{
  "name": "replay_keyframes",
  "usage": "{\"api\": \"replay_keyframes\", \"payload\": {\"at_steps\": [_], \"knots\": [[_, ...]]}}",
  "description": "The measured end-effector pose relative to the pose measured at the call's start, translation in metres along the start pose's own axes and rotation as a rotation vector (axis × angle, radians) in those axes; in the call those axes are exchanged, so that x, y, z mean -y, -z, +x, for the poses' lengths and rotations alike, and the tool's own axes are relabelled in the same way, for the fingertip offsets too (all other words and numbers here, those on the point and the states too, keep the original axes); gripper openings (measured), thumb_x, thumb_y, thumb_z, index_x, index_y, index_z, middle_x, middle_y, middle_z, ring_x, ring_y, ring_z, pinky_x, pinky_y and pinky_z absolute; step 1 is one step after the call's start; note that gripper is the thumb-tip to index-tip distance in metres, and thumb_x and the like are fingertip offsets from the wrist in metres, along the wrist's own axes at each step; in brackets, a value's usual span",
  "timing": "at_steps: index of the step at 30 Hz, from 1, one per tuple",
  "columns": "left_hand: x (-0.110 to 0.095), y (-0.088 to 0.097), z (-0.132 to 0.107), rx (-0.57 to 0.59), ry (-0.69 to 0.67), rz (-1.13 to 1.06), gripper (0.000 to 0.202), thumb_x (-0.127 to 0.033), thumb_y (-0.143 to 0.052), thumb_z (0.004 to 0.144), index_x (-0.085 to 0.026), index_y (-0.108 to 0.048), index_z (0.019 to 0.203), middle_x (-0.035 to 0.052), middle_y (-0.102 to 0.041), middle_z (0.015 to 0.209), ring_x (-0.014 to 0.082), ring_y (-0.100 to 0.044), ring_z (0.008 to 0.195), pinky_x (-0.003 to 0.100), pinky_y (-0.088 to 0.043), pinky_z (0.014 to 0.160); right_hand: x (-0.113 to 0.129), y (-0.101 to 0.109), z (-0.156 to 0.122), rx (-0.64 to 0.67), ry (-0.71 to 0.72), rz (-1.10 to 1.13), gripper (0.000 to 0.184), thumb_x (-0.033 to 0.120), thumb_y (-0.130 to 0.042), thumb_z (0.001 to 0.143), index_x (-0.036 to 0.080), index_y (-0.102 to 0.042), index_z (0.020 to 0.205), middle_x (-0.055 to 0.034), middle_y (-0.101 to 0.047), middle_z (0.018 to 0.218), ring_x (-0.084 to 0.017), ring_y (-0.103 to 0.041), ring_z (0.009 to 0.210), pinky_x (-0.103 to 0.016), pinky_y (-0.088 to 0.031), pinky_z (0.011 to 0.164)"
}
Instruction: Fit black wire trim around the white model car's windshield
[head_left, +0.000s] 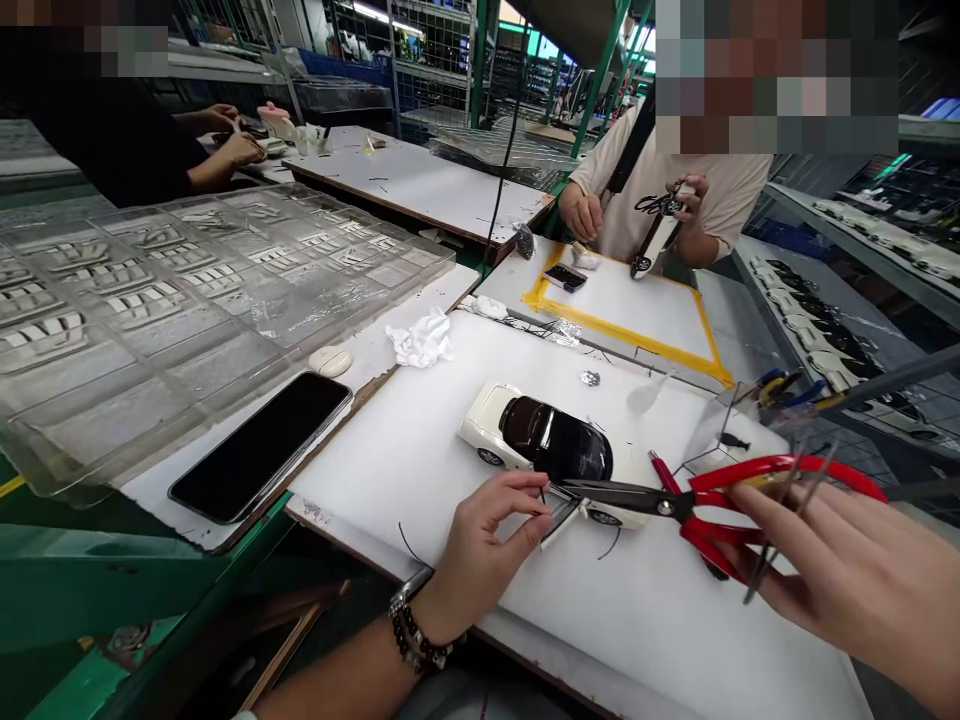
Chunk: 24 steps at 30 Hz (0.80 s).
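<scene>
A cream model car (487,415) with a dark interior stands on the white work board, its near door (564,528) swung open. Beside that door, my left hand (491,540) pinches a short, thin black strip (544,493) between thumb and fingertips. My right hand (832,560) grips red-handled scissors (664,507), whose dark blades reach left to the door and the strip. Thin metal prongs, apparently tweezers (814,480), are also tucked among the right fingers. Another red-handled tool (661,470) lies partly hidden under the scissors.
A black phone (259,445) and a cream computer mouse (330,360) lie left, beside a clear compartment tray (300,340) of small parts. Crumpled tissue (421,338) sits behind. Across the table, a co-worker (690,200) holds another model car (660,235). Black strip scraps (409,542) lie about.
</scene>
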<state>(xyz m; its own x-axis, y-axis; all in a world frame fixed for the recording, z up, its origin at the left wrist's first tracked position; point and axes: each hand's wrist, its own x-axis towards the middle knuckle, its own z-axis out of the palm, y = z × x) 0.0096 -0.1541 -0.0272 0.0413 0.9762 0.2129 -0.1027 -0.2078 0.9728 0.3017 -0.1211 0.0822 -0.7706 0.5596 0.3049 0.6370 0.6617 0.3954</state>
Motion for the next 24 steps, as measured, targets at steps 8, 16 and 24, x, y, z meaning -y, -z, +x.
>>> {"api": "replay_keyframes", "payload": {"at_steps": [8,16,24], "knots": [[0.001,-0.002,0.0,-0.013,-0.009,0.009,0.005,-0.022,-0.061,0.085,-0.021,-0.066,0.086,0.0053,-0.059,0.115,0.0181,-0.056,0.11,0.03,-0.049,0.094,0.004,0.0,0.03,-0.059,0.306,-0.16,0.022,0.014,-0.044,0.084,0.008,-0.058,0.101,-0.0123,-0.058,0.07,-0.026,-0.055,0.066,-0.037,-0.038,0.06],[0.0,-0.001,-0.001,-0.028,-0.014,-0.019,0.006,-0.022,-0.061,0.085,-0.02,-0.066,0.086,0.0068,-0.06,0.114,0.0195,-0.057,0.109,0.032,-0.049,0.095,0.001,-0.004,0.026,-0.017,0.308,-0.157,0.026,0.013,-0.047,0.081,0.013,-0.059,0.104,-0.0105,-0.064,0.075,-0.024,-0.06,0.07,-0.036,-0.042,0.062],[0.001,0.0,-0.001,-0.02,-0.022,-0.007,0.006,-0.021,-0.061,0.085,-0.02,-0.066,0.087,0.0077,-0.061,0.114,0.0199,-0.057,0.108,0.033,-0.05,0.094,0.003,-0.007,0.026,-0.037,0.305,-0.148,0.023,0.015,-0.049,0.084,0.012,-0.059,0.103,-0.0106,-0.064,0.079,-0.023,-0.06,0.073,-0.034,-0.043,0.06]]}}
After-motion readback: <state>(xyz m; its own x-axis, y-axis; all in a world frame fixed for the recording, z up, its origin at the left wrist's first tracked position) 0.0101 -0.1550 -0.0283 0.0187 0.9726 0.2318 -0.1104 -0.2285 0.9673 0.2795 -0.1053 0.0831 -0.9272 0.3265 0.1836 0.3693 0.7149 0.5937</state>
